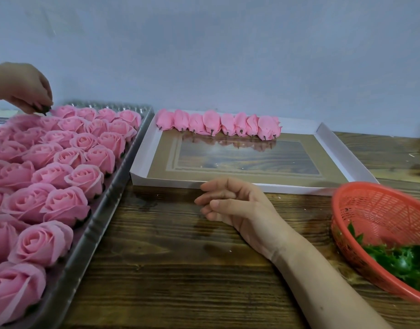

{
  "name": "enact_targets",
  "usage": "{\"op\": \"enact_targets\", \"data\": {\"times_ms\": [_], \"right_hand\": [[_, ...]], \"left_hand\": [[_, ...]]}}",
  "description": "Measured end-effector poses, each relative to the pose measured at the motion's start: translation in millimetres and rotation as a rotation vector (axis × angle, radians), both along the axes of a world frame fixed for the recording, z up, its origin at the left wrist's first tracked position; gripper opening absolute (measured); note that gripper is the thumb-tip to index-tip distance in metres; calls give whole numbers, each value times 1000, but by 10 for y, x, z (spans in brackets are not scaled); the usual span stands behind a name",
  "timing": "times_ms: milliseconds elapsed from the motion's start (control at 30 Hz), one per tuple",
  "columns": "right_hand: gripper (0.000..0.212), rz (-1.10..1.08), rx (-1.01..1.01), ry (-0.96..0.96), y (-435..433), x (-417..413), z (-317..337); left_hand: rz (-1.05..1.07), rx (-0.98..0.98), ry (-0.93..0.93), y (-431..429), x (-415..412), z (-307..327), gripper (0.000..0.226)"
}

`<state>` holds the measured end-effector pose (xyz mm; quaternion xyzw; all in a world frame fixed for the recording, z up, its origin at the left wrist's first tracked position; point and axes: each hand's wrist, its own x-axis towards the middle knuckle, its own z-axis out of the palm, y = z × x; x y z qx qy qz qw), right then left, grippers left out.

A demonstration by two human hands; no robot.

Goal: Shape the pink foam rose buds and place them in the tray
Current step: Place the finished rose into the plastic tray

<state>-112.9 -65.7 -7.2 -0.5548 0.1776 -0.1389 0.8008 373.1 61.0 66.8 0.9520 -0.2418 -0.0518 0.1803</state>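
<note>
Presently, the fingers (40,103) of the left hand (21,89) are pinched on the dark base (46,110) of a rose at the far corner of the grey tray (114,186). The right hand (237,205) lies loosely curled on the counter (180,269), holding nothing. The foam is judged light, soft and easily creased, so the stiffer base is the advised hold. Shaped buds (218,125) are laid along the far edge of the white tray (342,153), long axes running front to back, stubs nearest.
</note>
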Motion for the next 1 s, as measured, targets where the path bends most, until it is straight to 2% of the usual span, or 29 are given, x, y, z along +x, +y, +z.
{"op": "enact_targets", "data": {"times_ms": [267,633,733,1000], "right_hand": [[34,11,7,12,-8,0,2],[35,3,17,9,1,3,0],[35,4,17,10,-1,4,2],[32,3,29,2,-4,4,0]], "left_hand": [[-52,108,-62,15,-111,-144,17],[-157,196,-189,10,-37,-210,11],[-166,213,-203,-4,-74,-218,2],[-119,212,-242,-40,-95,-258,17]]}}
